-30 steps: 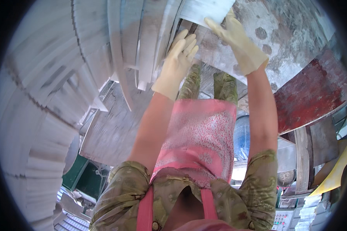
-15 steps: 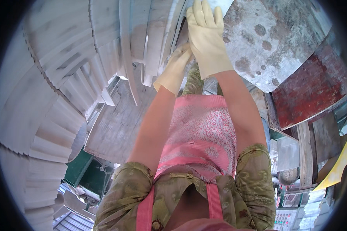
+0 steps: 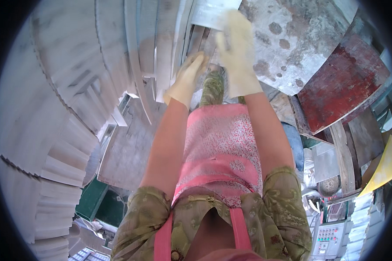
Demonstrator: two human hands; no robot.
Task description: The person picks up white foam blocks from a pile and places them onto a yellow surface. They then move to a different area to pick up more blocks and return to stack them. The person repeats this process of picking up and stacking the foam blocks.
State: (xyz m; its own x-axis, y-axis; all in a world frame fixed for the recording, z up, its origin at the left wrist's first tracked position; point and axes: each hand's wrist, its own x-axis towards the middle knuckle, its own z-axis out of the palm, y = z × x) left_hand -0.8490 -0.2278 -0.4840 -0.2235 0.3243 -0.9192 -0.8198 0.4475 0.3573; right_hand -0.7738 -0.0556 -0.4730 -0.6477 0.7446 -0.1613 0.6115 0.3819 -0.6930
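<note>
The white sheet (image 3: pixel 213 13) lies at the upper edge of the view, overlapping the mottled grey board (image 3: pixel 287 48), with the gloved right hand (image 3: pixel 237 54) at its lower corner, blurred, its thumb somewhat apart, and whether it grips the sheet I cannot tell. The gloved left hand (image 3: pixel 188 77) is lower, fingers together and slightly bent beside the upright pale slats (image 3: pixel 164 48); whether it holds anything is unclear.
</note>
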